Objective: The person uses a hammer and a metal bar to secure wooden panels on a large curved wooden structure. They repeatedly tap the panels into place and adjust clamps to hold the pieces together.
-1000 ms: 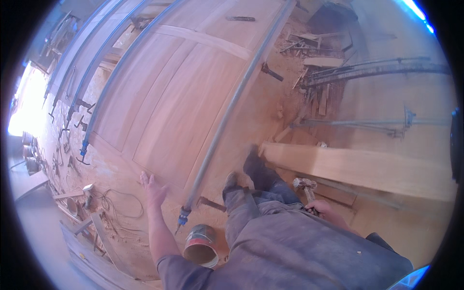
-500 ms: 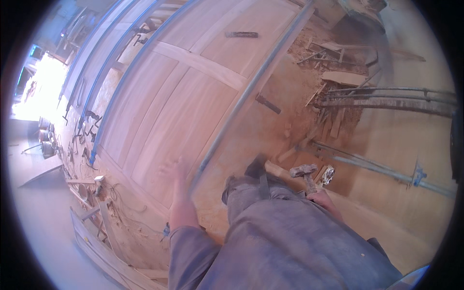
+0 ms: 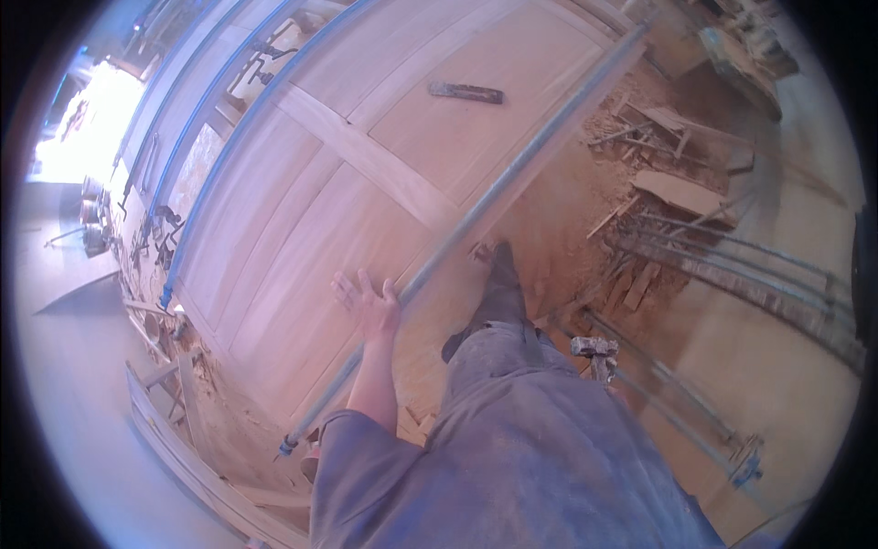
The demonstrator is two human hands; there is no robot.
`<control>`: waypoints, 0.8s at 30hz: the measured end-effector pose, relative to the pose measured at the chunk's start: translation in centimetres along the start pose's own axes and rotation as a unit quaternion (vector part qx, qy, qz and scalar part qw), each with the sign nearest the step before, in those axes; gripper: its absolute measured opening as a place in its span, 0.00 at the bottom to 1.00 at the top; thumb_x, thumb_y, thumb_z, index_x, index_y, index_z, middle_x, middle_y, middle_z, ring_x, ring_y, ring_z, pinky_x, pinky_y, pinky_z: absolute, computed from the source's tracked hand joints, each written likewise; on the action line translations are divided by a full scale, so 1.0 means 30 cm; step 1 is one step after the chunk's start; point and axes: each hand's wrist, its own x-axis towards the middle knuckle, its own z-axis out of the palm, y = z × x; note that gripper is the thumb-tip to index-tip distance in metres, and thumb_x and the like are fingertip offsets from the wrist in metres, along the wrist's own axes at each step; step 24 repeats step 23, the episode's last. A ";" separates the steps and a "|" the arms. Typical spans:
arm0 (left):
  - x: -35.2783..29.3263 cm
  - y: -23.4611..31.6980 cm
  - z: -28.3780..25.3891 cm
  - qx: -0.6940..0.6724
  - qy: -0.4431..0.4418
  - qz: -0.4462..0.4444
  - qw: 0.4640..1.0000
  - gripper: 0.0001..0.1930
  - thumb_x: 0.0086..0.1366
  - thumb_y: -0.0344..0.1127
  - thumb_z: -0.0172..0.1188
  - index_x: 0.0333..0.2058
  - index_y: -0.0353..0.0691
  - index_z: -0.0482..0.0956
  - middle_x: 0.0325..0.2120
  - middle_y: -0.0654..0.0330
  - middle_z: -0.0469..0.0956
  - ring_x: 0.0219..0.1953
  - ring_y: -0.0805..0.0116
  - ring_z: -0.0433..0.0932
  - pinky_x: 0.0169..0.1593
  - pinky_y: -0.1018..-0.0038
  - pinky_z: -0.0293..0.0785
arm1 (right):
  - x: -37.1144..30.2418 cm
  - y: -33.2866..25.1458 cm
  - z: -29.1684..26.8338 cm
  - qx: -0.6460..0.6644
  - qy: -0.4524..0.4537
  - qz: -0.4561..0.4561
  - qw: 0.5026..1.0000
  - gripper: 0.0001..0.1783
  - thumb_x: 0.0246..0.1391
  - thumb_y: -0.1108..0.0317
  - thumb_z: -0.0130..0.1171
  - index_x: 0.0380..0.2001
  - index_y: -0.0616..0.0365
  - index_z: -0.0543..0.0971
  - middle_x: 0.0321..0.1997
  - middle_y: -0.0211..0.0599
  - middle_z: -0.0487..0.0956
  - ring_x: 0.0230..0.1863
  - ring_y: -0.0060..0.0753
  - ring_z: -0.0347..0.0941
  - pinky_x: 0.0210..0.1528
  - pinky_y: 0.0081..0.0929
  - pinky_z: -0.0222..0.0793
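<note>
My left hand (image 3: 368, 306) is open, fingers spread, over the lower part of a large pale wooden panelled door (image 3: 384, 174). It is beside the long metal clamp bar (image 3: 521, 169) running along the door's near edge; whether the palm touches the wood I cannot tell. At my right side a hammer (image 3: 594, 347) stands head up, its metal head dusty. My right hand is almost wholly hidden behind my grey shirt, below the short visible stretch of handle; half a second ago its fingers showed wrapped round that handle. A dark narrow block (image 3: 466, 92) lies on the door's upper panel.
More blue clamp bars (image 3: 206, 197) cross the work at the left. Wood offcuts (image 3: 677, 190) and sawdust litter the floor at right, beside long metal bars (image 3: 722, 261). Another clamp bar (image 3: 677, 389) lies closer to me. Boards (image 3: 187, 457) lie at lower left.
My view and body have shifted along the door. One foot is now stretched forward beside the clamp bar. My left hand shows sharper, nearer the bar; the right hand has slipped behind my shirt.
</note>
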 end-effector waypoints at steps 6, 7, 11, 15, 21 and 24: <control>-0.019 -0.078 -0.027 -0.018 -0.025 -0.011 0.999 0.37 0.69 0.50 0.60 0.71 0.39 0.65 0.76 0.36 0.47 0.79 0.39 0.41 0.78 0.50 0.40 | 0.114 -0.195 -0.217 0.107 -0.068 -0.057 0.990 0.14 0.50 0.62 0.69 0.34 0.62 0.84 0.28 0.34 0.82 0.28 0.28 0.77 0.32 0.32 0.71; -0.023 -0.093 -0.016 0.010 -0.022 -0.012 1.000 0.37 0.68 0.49 0.60 0.71 0.38 0.64 0.76 0.36 0.47 0.79 0.39 0.42 0.78 0.50 0.40 | 0.084 -0.273 -0.241 0.205 -0.065 0.005 0.977 0.11 0.50 0.63 0.69 0.32 0.61 0.83 0.27 0.33 0.81 0.26 0.26 0.75 0.30 0.30 0.70; -0.022 -0.023 -0.038 0.029 -0.027 -0.018 0.999 0.37 0.69 0.49 0.60 0.72 0.36 0.63 0.77 0.39 0.46 0.79 0.40 0.41 0.78 0.50 0.40 | 0.104 -0.450 -0.413 0.315 -0.055 0.059 0.946 0.07 0.50 0.69 0.69 0.26 0.58 0.79 0.22 0.32 0.77 0.20 0.23 0.71 0.23 0.25 0.65; -0.027 -0.032 -0.009 0.056 -0.014 -0.020 0.998 0.36 0.70 0.49 0.59 0.71 0.36 0.64 0.77 0.41 0.46 0.79 0.41 0.42 0.78 0.51 0.43 | 0.152 -0.567 -0.576 0.259 -0.049 0.024 0.964 0.07 0.49 0.70 0.68 0.25 0.59 0.78 0.21 0.31 0.77 0.20 0.23 0.71 0.22 0.25 0.65; 0.008 -0.066 0.061 0.047 -0.028 -0.090 0.994 0.34 0.73 0.49 0.56 0.71 0.36 0.64 0.78 0.44 0.46 0.79 0.43 0.44 0.78 0.54 0.44 | 0.272 -0.767 -0.763 0.097 -0.044 -0.026 0.994 0.07 0.48 0.70 0.68 0.28 0.60 0.81 0.22 0.31 0.78 0.21 0.23 0.73 0.24 0.24 0.66; 0.072 -0.047 0.087 -0.020 -0.038 -0.193 0.980 0.36 0.74 0.52 0.54 0.72 0.36 0.62 0.78 0.46 0.43 0.79 0.44 0.41 0.79 0.55 0.42 | 0.332 -0.855 -0.811 0.041 -0.059 -0.042 0.996 0.07 0.48 0.70 0.70 0.28 0.60 0.81 0.23 0.30 0.79 0.22 0.23 0.75 0.26 0.23 0.67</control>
